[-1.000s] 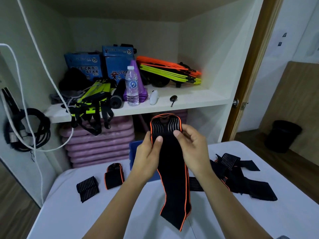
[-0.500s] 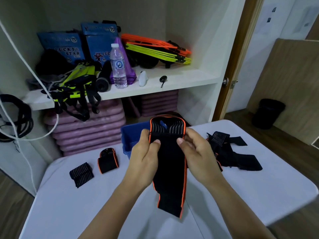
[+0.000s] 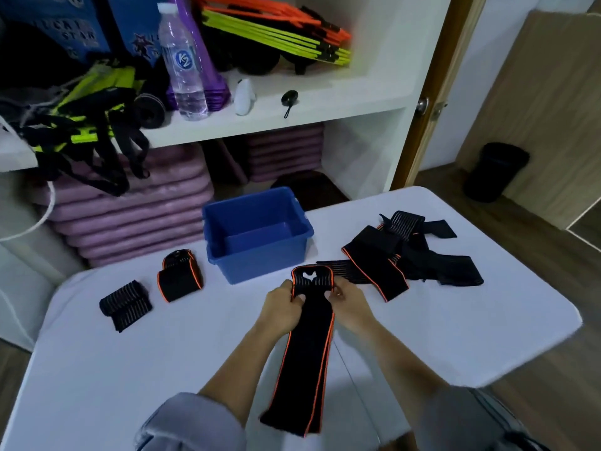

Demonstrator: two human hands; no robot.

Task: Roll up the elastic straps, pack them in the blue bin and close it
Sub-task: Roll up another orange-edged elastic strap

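Observation:
A long black elastic strap with orange edges point(image 3: 305, 349) lies lengthwise on the white table point(image 3: 130, 369), its far end curled over. My left hand point(image 3: 284, 305) and my right hand point(image 3: 346, 299) pinch that curled end from either side. Just beyond it stands the open blue bin point(image 3: 257, 234), with nothing inside; no lid is in view. Two rolled straps rest to the left: one orange-edged point(image 3: 179, 275) and one black with grey stripes point(image 3: 125, 305). A loose pile of unrolled straps point(image 3: 403, 255) lies to the right.
Behind the table is a white shelf unit point(image 3: 292, 115) with a water bottle point(image 3: 182, 63), blue boxes, neon straps and orange and yellow poles. Purple mats point(image 3: 136, 209) are stacked below. A black waste bin point(image 3: 494, 170) stands on the wooden floor at right.
My hands have brought the strap down from in front of me onto the table. The view has tilted downward, so the blue bin now shows in full.

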